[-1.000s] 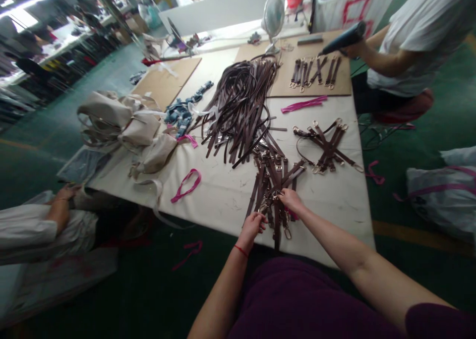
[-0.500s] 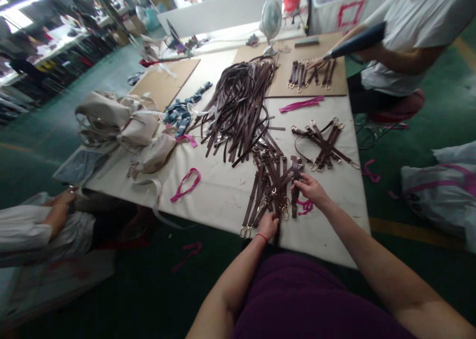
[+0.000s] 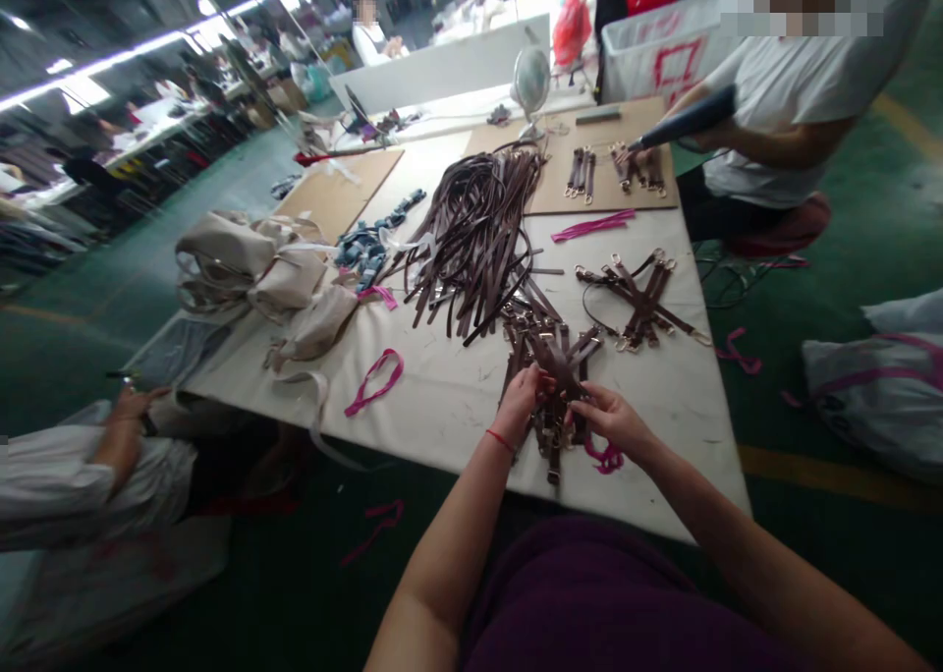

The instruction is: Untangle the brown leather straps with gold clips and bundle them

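Brown leather straps with gold metal clips lie in a heap (image 3: 520, 343) at the table's near side. Over this heap, my left hand (image 3: 525, 397) is closed on a brown strap (image 3: 558, 358). Close beside it, my right hand (image 3: 608, 417) has its fingers pinched at the same strap's lower right part. The strap's far end and its clip are partly hidden among the others. A loop of pink ribbon (image 3: 605, 456) lies just under my right hand. Farther up, a large bundle of long brown straps (image 3: 478, 230) spreads across the table.
Crossed straps (image 3: 644, 304) lie to the right. Beige bags (image 3: 228, 259) and pink ribbon (image 3: 374, 382) are on the left of the table (image 3: 442, 407). A small fan (image 3: 530, 81) stands at the back. A co-worker holds a dark blower (image 3: 685, 117) over straps on a brown board.
My left hand has moved up from the table edge with a strap. My right hand has shifted slightly down, and both hands are now close together. The camera view has tilted up a little.
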`<control>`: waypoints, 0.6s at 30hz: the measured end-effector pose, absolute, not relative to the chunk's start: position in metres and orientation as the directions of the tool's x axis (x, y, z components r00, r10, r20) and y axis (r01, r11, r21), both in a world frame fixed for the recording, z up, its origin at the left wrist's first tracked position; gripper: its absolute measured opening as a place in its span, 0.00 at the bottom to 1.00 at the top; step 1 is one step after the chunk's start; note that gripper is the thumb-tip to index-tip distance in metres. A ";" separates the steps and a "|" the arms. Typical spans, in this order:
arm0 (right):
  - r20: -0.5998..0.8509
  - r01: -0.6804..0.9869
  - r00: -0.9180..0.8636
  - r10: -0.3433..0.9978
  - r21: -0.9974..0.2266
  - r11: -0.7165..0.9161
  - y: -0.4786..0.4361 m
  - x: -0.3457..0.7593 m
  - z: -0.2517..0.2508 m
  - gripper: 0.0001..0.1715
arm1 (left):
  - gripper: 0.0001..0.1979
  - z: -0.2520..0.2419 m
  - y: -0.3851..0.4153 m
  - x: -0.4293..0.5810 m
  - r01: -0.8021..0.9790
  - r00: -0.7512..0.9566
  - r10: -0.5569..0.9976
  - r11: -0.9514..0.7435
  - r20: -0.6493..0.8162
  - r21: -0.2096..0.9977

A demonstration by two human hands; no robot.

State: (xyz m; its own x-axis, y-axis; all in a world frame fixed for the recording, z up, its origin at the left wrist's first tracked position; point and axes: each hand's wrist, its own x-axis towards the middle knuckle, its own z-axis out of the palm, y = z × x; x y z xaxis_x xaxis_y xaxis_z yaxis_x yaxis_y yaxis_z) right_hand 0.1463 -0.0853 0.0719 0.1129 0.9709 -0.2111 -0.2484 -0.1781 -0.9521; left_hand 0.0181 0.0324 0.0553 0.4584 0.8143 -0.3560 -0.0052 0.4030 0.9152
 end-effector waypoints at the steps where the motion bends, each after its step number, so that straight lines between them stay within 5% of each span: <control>1: -0.206 -0.226 0.071 0.976 -0.956 -0.186 -0.091 0.139 0.070 0.21 | 0.20 0.062 0.026 0.019 -0.111 0.504 0.783 0.478 -0.365 0.871; 5: -0.175 -0.063 0.008 0.984 -0.983 -0.174 -0.109 0.123 0.067 0.18 | 0.16 0.087 0.005 0.011 -0.336 0.523 0.780 0.558 -0.342 0.759; 12: 0.020 0.438 0.241 0.970 -0.894 -0.091 -0.099 0.150 0.099 0.17 | 0.12 0.107 -0.006 -0.007 -0.233 0.501 0.794 0.506 -0.343 0.830; 18: 0.066 0.536 0.079 0.995 -0.844 0.014 -0.083 0.166 0.116 0.17 | 0.10 0.120 -0.003 -0.011 -0.307 0.502 0.797 0.527 -0.335 0.793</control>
